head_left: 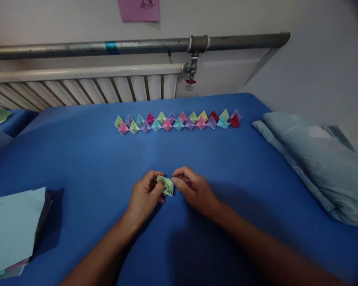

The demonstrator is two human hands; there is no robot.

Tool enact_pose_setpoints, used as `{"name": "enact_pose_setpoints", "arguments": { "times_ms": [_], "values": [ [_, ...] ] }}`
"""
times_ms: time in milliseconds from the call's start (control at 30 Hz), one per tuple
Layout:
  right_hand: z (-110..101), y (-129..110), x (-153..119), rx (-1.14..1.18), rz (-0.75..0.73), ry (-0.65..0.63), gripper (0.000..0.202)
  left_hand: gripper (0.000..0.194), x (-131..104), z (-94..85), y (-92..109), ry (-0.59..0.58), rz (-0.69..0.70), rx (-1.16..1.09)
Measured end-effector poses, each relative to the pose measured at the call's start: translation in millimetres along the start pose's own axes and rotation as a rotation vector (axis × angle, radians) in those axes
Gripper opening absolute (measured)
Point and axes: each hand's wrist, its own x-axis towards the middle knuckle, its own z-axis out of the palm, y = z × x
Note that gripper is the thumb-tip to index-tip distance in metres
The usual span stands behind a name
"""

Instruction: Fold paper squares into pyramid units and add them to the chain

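A small folded piece of pale green paper (168,186) is pinched between the thumb and fingers of my left hand (146,193), above the blue surface. Close by its right corner, my right hand (195,188) has its thumb and forefinger brought together at the paper's edge. Whether those right fingertips grip the corner or only touch it is hard to see. Farther back, folded paper pieces (178,124) in pink, green, purple, blue, yellow and red stand in two close rows.
A stack of coloured paper sheets (14,230) lies at the left. Folded pale blue-green cloth (322,171) rests on the right. Behind the blue surface (107,159) are a white radiator (107,73), a metal pipe (149,45) and a red-handled valve (191,81).
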Motion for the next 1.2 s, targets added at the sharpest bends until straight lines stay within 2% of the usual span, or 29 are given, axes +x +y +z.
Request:
{"name": "enact_pose_setpoints", "arguments": {
  "times_ms": [167,267,367,467,567,733,900,1200],
  "values": [
    [-3,-4,-14,-0.199,-0.229,0.049,0.008,0.023,4,-0.9,1,0.043,-0.045,-0.14],
    [2,0,-15,-0.291,-0.289,0.032,0.008,0.021,4,0.7,3,0.044,-0.079,-0.209],
    [4,4,-12,-0.308,-0.252,0.069,0.01,0.023,1,4.0,7,0.048,-0.109,-0.256],
    [3,4,-9,-0.254,-0.136,0.109,0.009,0.027,-2,7.1,9,0.027,-0.143,-0.292],
    [3,0,-8,-0.166,-0.022,0.095,0.009,0.03,-3,9.2,9,0.019,-0.141,-0.317],
    [7,-4,-7,-0.174,0.051,0.086,0.022,0.033,-4,12.9,6,0.032,-0.147,-0.343],
    [10,2,-4,-0.179,0.063,0.067,0.018,0.042,-6,18.3,2,0.005,-0.133,-0.381],
    [8,3,0,-0.238,0.037,0.11,0.012,0.045,-9,20.5,1,-0.042,-0.125,-0.349]
  ]
}}
